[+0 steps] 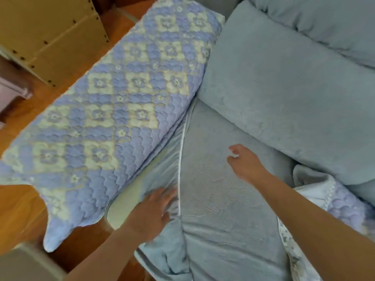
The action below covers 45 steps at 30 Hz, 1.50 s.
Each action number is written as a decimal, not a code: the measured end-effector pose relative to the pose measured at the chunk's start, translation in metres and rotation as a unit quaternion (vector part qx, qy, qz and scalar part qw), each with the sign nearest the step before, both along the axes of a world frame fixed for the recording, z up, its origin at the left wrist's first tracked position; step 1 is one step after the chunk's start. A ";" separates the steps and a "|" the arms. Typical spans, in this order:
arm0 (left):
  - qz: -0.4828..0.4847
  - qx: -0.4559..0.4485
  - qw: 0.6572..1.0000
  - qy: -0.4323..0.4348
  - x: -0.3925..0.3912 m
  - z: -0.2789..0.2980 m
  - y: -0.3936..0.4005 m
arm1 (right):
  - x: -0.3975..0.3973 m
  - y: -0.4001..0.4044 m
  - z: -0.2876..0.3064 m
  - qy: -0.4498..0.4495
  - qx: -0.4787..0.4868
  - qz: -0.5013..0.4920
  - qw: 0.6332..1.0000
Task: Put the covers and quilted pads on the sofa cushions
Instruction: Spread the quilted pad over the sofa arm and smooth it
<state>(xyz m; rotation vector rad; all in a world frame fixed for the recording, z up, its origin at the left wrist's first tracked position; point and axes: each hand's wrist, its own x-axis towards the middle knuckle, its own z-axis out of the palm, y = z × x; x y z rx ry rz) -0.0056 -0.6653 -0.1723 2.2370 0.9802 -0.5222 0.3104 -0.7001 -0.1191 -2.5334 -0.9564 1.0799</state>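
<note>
A grey-blue covered seat cushion [219, 209] fills the lower middle, with a white piping seam [181, 159] along its left edge. My left hand [154, 211] lies flat, fingers spread, on the loose cover fabric beside that seam at the cushion's left side. My right hand [243, 163] hovers over or rests on the cushion top, fingers loosely curled, holding nothing. A blue and cream quilted pad [113, 110] is draped over the sofa arm on the left. Another quilted pad [345, 207] lies bunched at the right edge. A back cushion [294, 94] leans behind the seat.
A cream patch of bare foam or arm [125, 199] shows under the quilted pad's lower edge. Orange wooden floor [20, 209] lies to the left, with a cardboard box [50, 37] at the top left and a grey object [24, 264] at the bottom left.
</note>
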 end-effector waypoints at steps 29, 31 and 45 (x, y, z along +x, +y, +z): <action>0.245 -0.100 0.958 0.115 -0.026 -0.016 0.034 | 0.025 0.087 0.021 -0.249 0.146 0.060 0.956; 0.221 -0.085 0.969 0.073 0.002 -0.004 0.051 | 0.089 0.099 0.050 -0.357 0.154 0.043 0.920; 0.230 -0.063 0.970 -0.042 0.139 0.060 0.101 | 0.262 0.110 0.097 -0.383 0.004 -0.015 0.924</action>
